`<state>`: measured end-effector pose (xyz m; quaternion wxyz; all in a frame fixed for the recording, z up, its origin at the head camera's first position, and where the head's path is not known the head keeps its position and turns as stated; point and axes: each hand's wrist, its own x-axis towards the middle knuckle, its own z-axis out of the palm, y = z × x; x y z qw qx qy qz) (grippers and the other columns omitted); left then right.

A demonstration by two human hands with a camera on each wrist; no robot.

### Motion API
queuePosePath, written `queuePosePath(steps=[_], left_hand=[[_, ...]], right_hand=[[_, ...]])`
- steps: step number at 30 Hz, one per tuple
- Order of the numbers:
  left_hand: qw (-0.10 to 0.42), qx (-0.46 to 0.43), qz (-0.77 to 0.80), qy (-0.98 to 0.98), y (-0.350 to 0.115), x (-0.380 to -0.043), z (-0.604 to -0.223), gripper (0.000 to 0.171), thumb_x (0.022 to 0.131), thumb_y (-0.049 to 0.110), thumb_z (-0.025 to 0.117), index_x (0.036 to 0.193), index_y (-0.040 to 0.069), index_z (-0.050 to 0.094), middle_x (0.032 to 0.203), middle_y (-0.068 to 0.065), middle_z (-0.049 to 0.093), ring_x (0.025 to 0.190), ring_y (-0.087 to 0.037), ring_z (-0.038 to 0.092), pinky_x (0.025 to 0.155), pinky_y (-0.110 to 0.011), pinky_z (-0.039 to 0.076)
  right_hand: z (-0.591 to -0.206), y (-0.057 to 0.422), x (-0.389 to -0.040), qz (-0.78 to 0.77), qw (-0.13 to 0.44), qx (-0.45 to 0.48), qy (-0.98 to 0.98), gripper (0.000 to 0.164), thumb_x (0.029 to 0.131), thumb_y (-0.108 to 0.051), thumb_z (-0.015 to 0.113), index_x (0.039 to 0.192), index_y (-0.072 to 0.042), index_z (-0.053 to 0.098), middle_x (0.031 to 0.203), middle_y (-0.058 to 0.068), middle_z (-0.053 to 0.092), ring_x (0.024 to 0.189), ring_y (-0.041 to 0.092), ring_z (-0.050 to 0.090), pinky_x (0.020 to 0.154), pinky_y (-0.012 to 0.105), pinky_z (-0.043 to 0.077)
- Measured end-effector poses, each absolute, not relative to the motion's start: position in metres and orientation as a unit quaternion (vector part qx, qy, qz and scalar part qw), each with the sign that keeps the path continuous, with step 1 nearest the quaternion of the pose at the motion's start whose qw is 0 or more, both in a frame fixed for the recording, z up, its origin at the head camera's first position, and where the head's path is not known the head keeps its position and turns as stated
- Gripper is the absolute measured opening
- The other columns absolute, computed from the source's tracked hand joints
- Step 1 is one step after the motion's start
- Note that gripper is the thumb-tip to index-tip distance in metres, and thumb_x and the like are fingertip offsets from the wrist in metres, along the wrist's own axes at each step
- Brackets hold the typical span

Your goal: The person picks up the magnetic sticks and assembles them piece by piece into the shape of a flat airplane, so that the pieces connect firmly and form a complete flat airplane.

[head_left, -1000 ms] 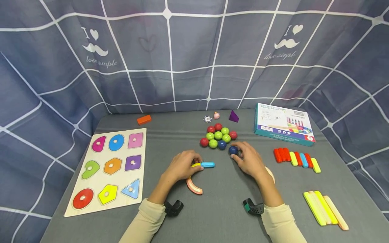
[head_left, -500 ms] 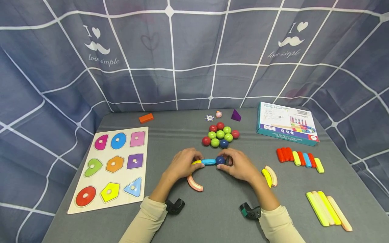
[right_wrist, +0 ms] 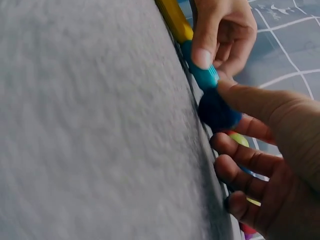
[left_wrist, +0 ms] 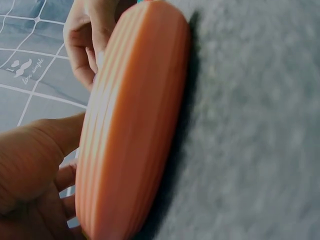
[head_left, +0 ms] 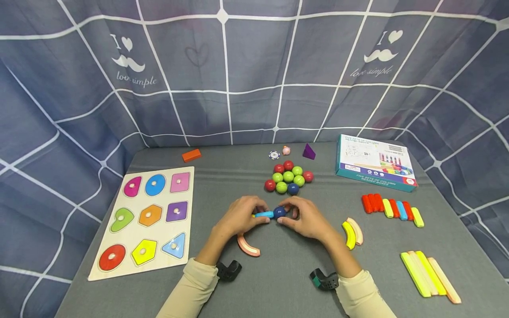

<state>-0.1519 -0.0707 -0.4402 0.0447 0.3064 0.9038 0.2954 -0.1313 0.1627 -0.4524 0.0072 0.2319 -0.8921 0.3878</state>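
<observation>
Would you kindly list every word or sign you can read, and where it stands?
"I", before a heart: curtain, twice.
"love simple", below a moustache: curtain, twice.
"FIVE SETS OF COLUMN BEADED BOXES": box, front and top.
Too small to read: the box's finer print, any on the chip.

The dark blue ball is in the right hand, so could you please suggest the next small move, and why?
Probably, the right hand should press the dark blue ball gently toward the light blue stick: the ball sits at the stick's end, roughly in line with it, and the left hand pinches the stick, which should steady it. Whether they are firmly joined I cannot tell.
</observation>
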Motion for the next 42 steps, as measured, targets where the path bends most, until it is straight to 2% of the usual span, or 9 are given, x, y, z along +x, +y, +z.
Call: queuePosePath(steps=[6, 10, 14, 19, 23, 30, 32, 38, 42], left_hand=[[0.058, 0.299, 0.294, 0.906, -0.076, -0.153, -0.438, 0.018, 0.077, 0.032, 0.08, 0.09, 0.025, 0.07, 0.079, 0.014, 0.058, 0.075, -0.005, 0.056, 0.066, -0.026, 0.044], [0.066, 0.298, 0.297, 0.905, -0.078, -0.153, -0.436, 0.018, 0.077, 0.031, 0.08, 0.091, 0.024, 0.071, 0.08, 0.014, 0.059, 0.076, -0.006, 0.057, 0.067, -0.026, 0.044], [0.07, 0.299, 0.299, 0.904, -0.079, -0.153, -0.436, 0.018, 0.077, 0.031, 0.08, 0.091, 0.024, 0.071, 0.08, 0.014, 0.06, 0.077, -0.006, 0.057, 0.067, -0.026, 0.044], [0.071, 0.299, 0.301, 0.903, -0.08, -0.154, -0.437, 0.019, 0.076, 0.031, 0.08, 0.091, 0.024, 0.07, 0.081, 0.012, 0.061, 0.077, -0.006, 0.057, 0.068, -0.026, 0.044], [0.073, 0.299, 0.303, 0.902, -0.081, -0.155, -0.438, 0.019, 0.076, 0.032, 0.08, 0.091, 0.025, 0.07, 0.081, 0.012, 0.061, 0.077, -0.006, 0.057, 0.068, -0.027, 0.043], [0.07, 0.303, 0.302, 0.901, -0.08, -0.155, -0.437, 0.019, 0.077, 0.033, 0.079, 0.091, 0.026, 0.07, 0.08, 0.014, 0.06, 0.077, -0.004, 0.057, 0.068, -0.026, 0.043], [0.069, 0.304, 0.301, 0.901, -0.08, -0.155, -0.437, 0.018, 0.077, 0.033, 0.079, 0.091, 0.026, 0.07, 0.08, 0.015, 0.06, 0.077, -0.004, 0.057, 0.068, -0.026, 0.043], [0.067, 0.306, 0.3, 0.901, -0.079, -0.155, -0.438, 0.019, 0.076, 0.033, 0.08, 0.091, 0.026, 0.07, 0.08, 0.014, 0.06, 0.077, -0.005, 0.057, 0.067, -0.026, 0.043], [0.064, 0.311, 0.299, 0.9, -0.079, -0.155, -0.439, 0.019, 0.076, 0.033, 0.08, 0.091, 0.026, 0.07, 0.08, 0.014, 0.06, 0.077, -0.004, 0.057, 0.068, -0.025, 0.043]], right_hand=[[-0.446, 0.188, -0.137, 0.404, 0.015, 0.187, -0.895, 0.03, 0.083, -0.027, 0.074, 0.108, -0.011, 0.067, 0.088, -0.003, 0.062, 0.066, 0.012, 0.055, 0.059, 0.028, 0.044], [-0.438, 0.225, -0.14, 0.36, 0.077, 0.117, -0.922, 0.026, 0.086, -0.025, 0.071, 0.105, -0.007, 0.067, 0.082, -0.001, 0.062, 0.064, 0.014, 0.052, 0.056, 0.029, 0.04], [-0.432, 0.267, -0.135, 0.303, 0.127, 0.004, -0.945, 0.028, 0.089, -0.027, 0.067, 0.105, -0.004, 0.067, 0.08, 0.004, 0.062, 0.063, 0.018, 0.05, 0.056, 0.031, 0.037], [-0.427, 0.307, -0.125, 0.248, 0.107, -0.147, -0.951, 0.035, 0.089, -0.034, 0.064, 0.106, -0.004, 0.065, 0.081, 0.009, 0.061, 0.074, 0.029, 0.053, 0.059, 0.039, 0.037], [-0.427, 0.319, -0.121, 0.225, 0.065, -0.205, -0.95, 0.039, 0.084, -0.042, 0.066, 0.102, -0.007, 0.065, 0.082, 0.009, 0.064, 0.085, 0.036, 0.055, 0.062, 0.045, 0.038], [-0.429, 0.313, -0.123, 0.197, 0.019, -0.215, -0.956, 0.042, 0.08, -0.042, 0.069, 0.101, -0.006, 0.065, 0.098, 0.02, 0.062, 0.087, 0.044, 0.055, 0.06, 0.049, 0.04], [-0.429, 0.31, -0.123, 0.194, 0.016, -0.211, -0.958, 0.04, 0.081, -0.042, 0.067, 0.098, -0.005, 0.065, 0.096, 0.02, 0.062, 0.083, 0.043, 0.056, 0.058, 0.048, 0.04], [-0.424, 0.291, -0.127, 0.264, 0.062, -0.142, -0.952, 0.041, 0.087, -0.044, 0.064, 0.089, -0.004, 0.065, 0.075, 0.008, 0.06, 0.068, 0.027, 0.053, 0.054, 0.035, 0.037], [-0.426, 0.263, -0.134, 0.371, 0.062, -0.068, -0.924, 0.04, 0.087, -0.044, 0.065, 0.089, -0.005, 0.066, 0.074, 0.006, 0.06, 0.063, 0.018, 0.051, 0.053, 0.028, 0.04]])
